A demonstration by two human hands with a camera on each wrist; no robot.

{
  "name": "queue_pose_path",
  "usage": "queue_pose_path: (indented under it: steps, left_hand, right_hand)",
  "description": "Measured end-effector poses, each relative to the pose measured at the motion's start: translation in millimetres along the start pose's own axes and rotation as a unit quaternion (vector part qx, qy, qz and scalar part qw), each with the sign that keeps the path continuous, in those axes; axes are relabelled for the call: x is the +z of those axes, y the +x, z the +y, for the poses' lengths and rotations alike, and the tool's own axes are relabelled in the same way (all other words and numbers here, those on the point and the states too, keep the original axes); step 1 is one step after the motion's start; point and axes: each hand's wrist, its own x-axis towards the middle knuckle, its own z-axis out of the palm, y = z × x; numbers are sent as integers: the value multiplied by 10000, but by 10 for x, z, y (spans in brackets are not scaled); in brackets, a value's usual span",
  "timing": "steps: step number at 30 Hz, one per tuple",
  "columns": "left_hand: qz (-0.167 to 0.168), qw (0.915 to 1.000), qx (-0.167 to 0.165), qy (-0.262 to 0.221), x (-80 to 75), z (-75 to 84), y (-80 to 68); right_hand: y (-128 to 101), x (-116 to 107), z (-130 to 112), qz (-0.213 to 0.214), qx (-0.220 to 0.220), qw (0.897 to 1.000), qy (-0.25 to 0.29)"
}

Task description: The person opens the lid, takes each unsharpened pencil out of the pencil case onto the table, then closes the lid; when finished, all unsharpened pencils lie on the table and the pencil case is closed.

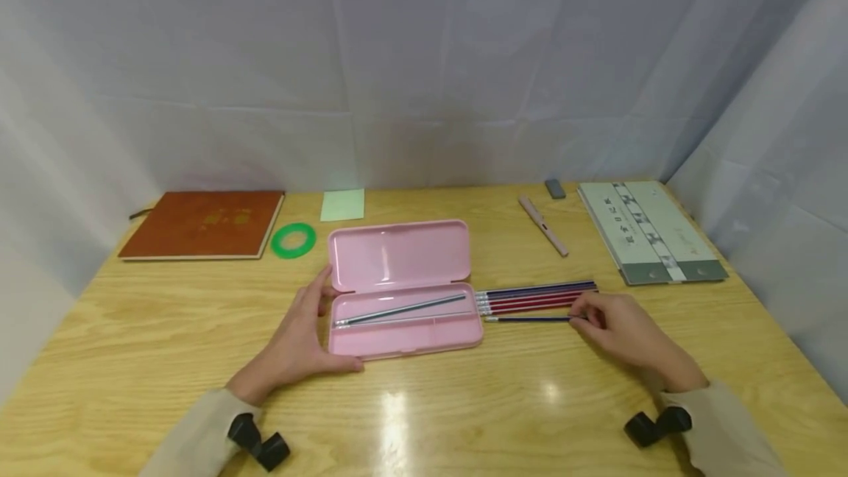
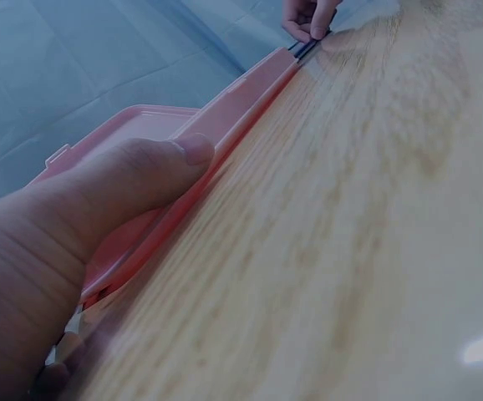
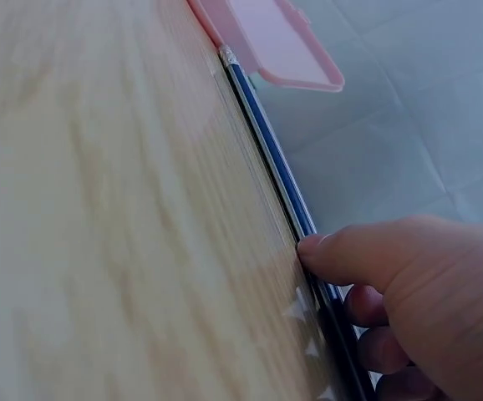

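Pinching the right end of the blue pencil (image 1: 535, 319), which runs sideways just right of the pink case (image 1: 399, 256), eraser tip (image 1: 491, 319) toward it, the right hand (image 1: 621, 324) is nearer than the left hand (image 1: 298, 338), spread against the case's left end.

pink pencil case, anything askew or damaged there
Slightly askew: in the pencil case, at least one silver pencil lies slanted to the long sides, while the pencils outside lie roughly parallel. No damage shows.
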Motion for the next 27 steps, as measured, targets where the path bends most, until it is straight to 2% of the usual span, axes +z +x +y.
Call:
queue_pose_path:
  steps: [6,13,19,27]
  left_hand:
    - [5,10000,13,-6,3,-1,0]
    - [-21,10000,-7,-43,10,-10,3]
    - [-18,10000,-5,-55,2,-1,-11]
    - [-34,10000,-43,-44,-1,1,-9]
  right_hand:
    - [102,70,-92,-142,108,9997,139]
    - [355,205,-289,-216,49,9997,91]
    - [644,343,-526,-134,-438,9988,150]
    - [1001,560,-821,-101,-1251,9920,129]
